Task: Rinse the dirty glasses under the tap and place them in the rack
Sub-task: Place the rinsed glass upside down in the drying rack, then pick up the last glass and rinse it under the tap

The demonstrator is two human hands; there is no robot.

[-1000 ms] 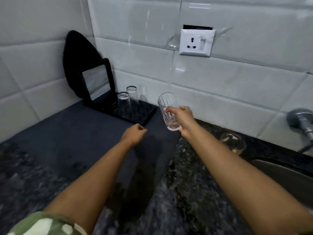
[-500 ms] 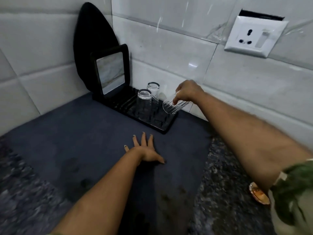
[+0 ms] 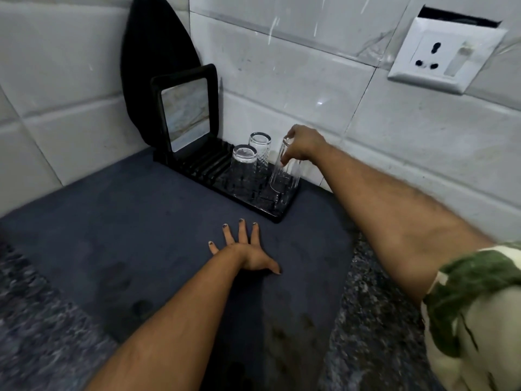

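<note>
My right hand (image 3: 303, 146) pinches the inverted glass (image 3: 284, 172) by its base, long axis upright, mouth down, at the rack (image 3: 277, 211)'s near-right end beside two glasses. Left hand (image 3: 248, 251) lies splayed, empty, on mat.

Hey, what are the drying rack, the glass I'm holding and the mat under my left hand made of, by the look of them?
Drying rack: probably black plastic, judging by its moulded ribs and slight sheen.
Held glass, gripped by the right hand: clear glass, apparently, transparent with vertical ribbing and bright highlights.
Mat under the left hand: seemingly absorbent fabric, dark blue-grey and matte, with darker damp-looking spots.
</note>
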